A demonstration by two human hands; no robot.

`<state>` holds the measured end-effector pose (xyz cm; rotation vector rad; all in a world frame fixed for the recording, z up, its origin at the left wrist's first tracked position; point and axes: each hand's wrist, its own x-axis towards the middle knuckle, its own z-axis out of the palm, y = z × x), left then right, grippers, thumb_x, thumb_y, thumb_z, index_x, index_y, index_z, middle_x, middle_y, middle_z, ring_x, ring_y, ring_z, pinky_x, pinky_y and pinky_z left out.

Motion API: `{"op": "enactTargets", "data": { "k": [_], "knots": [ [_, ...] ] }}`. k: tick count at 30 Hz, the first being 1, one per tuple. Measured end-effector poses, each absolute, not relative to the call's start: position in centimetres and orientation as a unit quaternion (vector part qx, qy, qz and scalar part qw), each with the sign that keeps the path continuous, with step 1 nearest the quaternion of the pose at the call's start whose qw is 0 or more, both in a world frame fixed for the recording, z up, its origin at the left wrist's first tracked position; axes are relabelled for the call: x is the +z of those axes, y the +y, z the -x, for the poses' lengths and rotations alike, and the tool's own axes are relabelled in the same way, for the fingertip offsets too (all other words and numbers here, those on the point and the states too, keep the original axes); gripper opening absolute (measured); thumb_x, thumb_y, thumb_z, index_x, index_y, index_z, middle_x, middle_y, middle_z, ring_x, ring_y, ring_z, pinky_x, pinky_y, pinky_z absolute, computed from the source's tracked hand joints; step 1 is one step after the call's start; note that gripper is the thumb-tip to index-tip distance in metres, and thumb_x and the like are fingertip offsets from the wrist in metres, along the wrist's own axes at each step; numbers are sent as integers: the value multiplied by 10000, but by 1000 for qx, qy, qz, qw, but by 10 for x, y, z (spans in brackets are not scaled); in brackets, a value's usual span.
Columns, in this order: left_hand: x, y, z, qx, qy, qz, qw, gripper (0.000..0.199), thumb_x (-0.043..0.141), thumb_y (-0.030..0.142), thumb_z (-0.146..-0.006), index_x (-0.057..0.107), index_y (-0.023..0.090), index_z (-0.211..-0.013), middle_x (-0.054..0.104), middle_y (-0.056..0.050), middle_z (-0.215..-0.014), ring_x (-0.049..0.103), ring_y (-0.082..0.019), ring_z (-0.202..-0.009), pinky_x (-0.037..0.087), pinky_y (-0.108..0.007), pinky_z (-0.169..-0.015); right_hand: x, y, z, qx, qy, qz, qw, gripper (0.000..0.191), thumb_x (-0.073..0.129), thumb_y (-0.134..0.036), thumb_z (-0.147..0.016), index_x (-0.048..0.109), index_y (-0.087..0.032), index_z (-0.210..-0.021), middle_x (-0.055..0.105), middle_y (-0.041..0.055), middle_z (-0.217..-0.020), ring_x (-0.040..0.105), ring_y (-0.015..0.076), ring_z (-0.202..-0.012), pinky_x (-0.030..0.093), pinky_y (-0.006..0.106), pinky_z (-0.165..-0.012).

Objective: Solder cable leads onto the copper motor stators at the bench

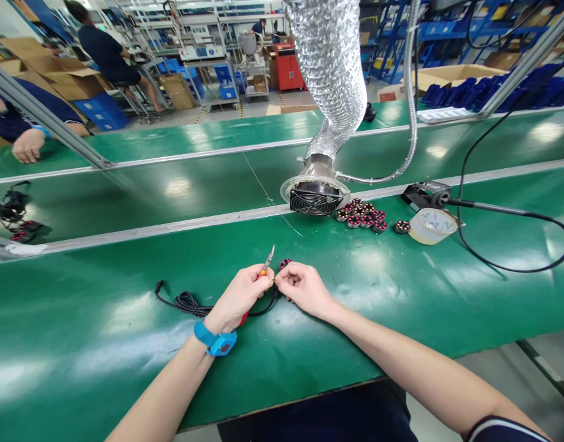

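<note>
My left hand (239, 296), with a blue strap round its wrist, is closed round red-handled pliers (269, 258) whose metal jaws point up and away. My right hand (305, 288) is pinched beside it, the fingertips of both hands almost meeting. The end of a black cable (263, 310) runs up to my right fingers, which seem to hold it; the exact grip is hidden. Just beyond my right fingers sits a small round motor stator (285, 263), partly covered by the hand. The cable's coiled part (187, 302) lies to the left on the green bench.
Several stators (362, 215) cluster beneath a fume fan (315, 197) on a silver duct. A translucent tub (432, 226) and a soldering iron (488, 207) in its stand (424, 194) are at the right. Across the bench rests another person's hand (28, 145).
</note>
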<state>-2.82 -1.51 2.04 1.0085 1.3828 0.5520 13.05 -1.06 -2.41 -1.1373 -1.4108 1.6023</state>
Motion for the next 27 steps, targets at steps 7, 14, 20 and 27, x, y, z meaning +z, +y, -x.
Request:
{"op": "enactTargets", "data": {
  "k": [7,14,20,27],
  "knots": [
    [29,-18,27,245,603,-411,638,165,562,294,-661,471,167,-717,304,72,-603,198,-60,-530,150,-210,-488,-28,-10,-129,601,-553,452,360,106,557,-222,-720,615,-164,-654,526,-32,-576,455,78,-510,356,198,-480],
    [90,-8,37,314,602,-487,549,154,613,301,-731,536,171,-759,449,25,-666,355,-85,-573,268,-216,-510,-31,-12,-128,602,-524,479,365,91,537,-223,-684,608,-166,-669,571,-20,-605,467,81,-505,365,194,-470],
    [95,58,82,216,755,-604,136,313,507,462,-851,535,172,-738,383,19,-621,315,-111,-561,229,-262,-549,-28,-12,-127,619,-516,474,355,84,544,-208,-663,620,-171,-661,524,-39,-545,465,86,-480,360,196,-455],
    [60,76,144,-125,720,-649,-212,332,273,298,-941,534,117,-1038,596,-96,-873,572,-242,-732,295,-309,-601,-30,-12,-122,580,-530,468,404,60,670,-220,-691,681,-162,-681,538,-34,-599,434,72,-521,352,205,-504]
  ]
}}
